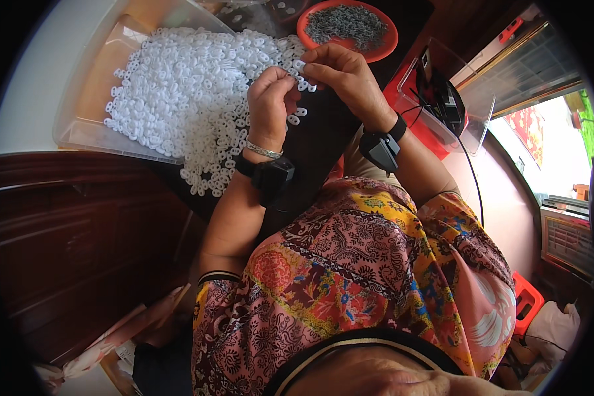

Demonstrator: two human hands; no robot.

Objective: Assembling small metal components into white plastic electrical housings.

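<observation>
My left hand [268,99] is closed, its thumb and fingertips pressed together beside a heap of small white plastic oval pieces [208,86] with two holes each. What those fingertips hold is too small to make out. Close by on the right, my right hand [340,74] pinches a white oval piece [299,66] between thumb and forefinger. More white pieces [303,85] show just below the fingertips of both hands. A couple of loose pieces [297,116] lie on the dark tabletop [310,142] to the right of my left hand.
The heap spills out of a clear plastic bin [79,122] onto the table. An orange-red bowl [393,43] of small grey metal parts [346,25] stands at the back. To the right are a clear box [485,109] and a black cable [476,175]. A red stool [527,303] stands lower right.
</observation>
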